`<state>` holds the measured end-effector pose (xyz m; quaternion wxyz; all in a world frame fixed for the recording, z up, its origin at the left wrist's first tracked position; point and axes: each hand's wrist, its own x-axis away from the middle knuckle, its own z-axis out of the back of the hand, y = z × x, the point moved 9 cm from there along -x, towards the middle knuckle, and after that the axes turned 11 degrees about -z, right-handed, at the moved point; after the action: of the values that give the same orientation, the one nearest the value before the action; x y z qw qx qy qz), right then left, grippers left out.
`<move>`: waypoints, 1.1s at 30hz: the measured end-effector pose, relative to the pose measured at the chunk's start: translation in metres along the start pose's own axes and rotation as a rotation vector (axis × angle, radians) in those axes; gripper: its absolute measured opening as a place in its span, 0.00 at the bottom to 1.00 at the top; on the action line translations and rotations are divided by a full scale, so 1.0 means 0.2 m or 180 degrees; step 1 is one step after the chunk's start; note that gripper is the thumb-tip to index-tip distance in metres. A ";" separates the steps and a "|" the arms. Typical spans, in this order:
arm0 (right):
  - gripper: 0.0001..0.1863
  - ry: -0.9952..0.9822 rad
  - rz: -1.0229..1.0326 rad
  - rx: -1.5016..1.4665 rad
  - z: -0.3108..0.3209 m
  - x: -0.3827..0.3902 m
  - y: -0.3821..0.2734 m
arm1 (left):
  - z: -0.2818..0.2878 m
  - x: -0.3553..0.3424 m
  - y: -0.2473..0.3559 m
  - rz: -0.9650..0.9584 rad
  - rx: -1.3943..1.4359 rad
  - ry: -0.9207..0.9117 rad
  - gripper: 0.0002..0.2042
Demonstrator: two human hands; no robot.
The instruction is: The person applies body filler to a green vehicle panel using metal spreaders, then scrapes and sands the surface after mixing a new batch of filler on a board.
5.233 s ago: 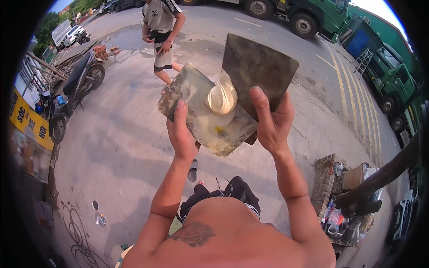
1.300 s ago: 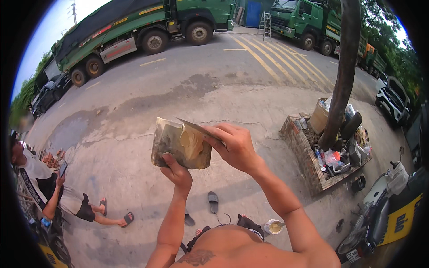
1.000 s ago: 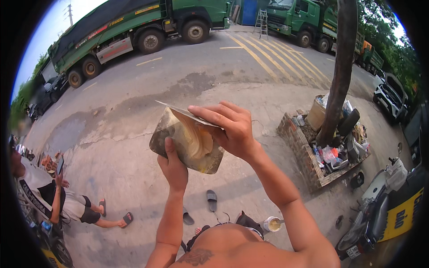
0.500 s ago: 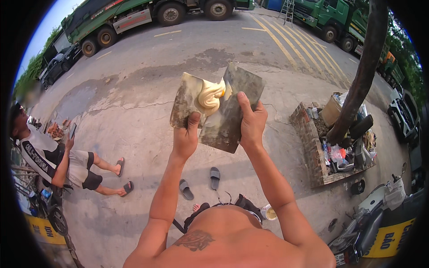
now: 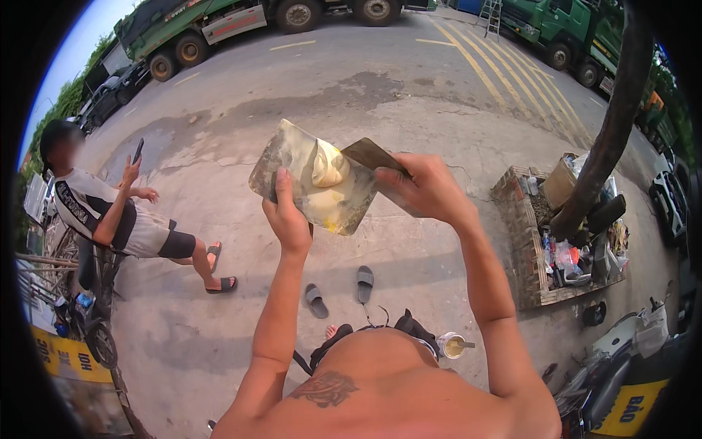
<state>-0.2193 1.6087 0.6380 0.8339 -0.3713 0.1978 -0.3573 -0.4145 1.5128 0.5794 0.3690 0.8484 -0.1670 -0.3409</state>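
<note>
A mottled square plate (image 5: 347,212) is gripped by my left hand (image 5: 289,219), thumb on its face, with a thick swirl of cream paste (image 5: 329,164) near its middle. My right hand (image 5: 431,190) grips a darker thin plate (image 5: 369,152), tilted at the right edge of the first one, beside the paste. Below, near my right side, a white tub (image 5: 450,346) of pale material has a handled tool in it. Two grey sandals (image 5: 365,284) lie on the concrete by my bare foot.
A person (image 5: 124,219) with a phone stands at left by a parked motorbike (image 5: 99,340). At right are a brick planter (image 5: 521,241) with a trunk (image 5: 599,168) and assorted junk, and a scooter (image 5: 614,351). Green trucks (image 5: 556,29) line the road beyond.
The plates have separated and shifted: the left one now lies flatter with the paste on it, the right one tilts rightward with my hand turned over it. The person at left appears higher in view.
</note>
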 end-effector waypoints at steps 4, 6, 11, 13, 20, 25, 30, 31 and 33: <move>0.14 0.2083 0.2030 0.0433 -0.01 0.17 -0.30 | -0.06 0.05 0.11 -0.0971 -0.1221 0.0031 0.25; 0.15 0.1532 0.1838 0.0751 -0.19 0.20 -0.32 | -0.06 0.07 0.07 -0.0876 -0.0841 0.0149 0.30; 0.15 0.1796 0.1745 0.0187 0.06 0.13 -0.29 | 0.00 0.09 0.06 -0.1015 -0.1190 0.0248 0.34; 0.17 0.1440 0.2036 0.0391 -0.07 0.21 -0.38 | 0.00 0.11 0.08 -0.0946 -0.1015 0.0244 0.34; 0.19 0.2408 0.2656 0.0233 0.23 0.23 -0.52 | -0.19 0.07 0.16 -0.0373 -0.0653 -0.0372 0.26; 0.12 0.1079 0.1495 -0.0118 0.18 0.05 -0.18 | -0.09 -0.03 0.05 0.0579 0.1162 0.0040 0.26; 0.18 0.1032 0.0016 -0.3558 0.05 0.06 0.21 | 0.01 -0.05 0.07 -0.0063 0.1012 0.0430 0.28; 0.18 0.1239 -0.0360 -0.3561 -0.03 0.06 0.27 | -0.03 -0.03 0.08 -0.0306 0.0692 0.0294 0.28; 0.20 0.1849 -0.0622 -0.3451 -0.11 0.08 0.31 | -0.11 0.03 0.10 -0.0622 -0.0456 -0.0580 0.25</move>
<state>-0.1945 1.6162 0.5751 0.4023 -0.6459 0.5350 -0.3671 -0.3948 1.5071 0.6031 0.3770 0.7976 -0.0916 -0.4618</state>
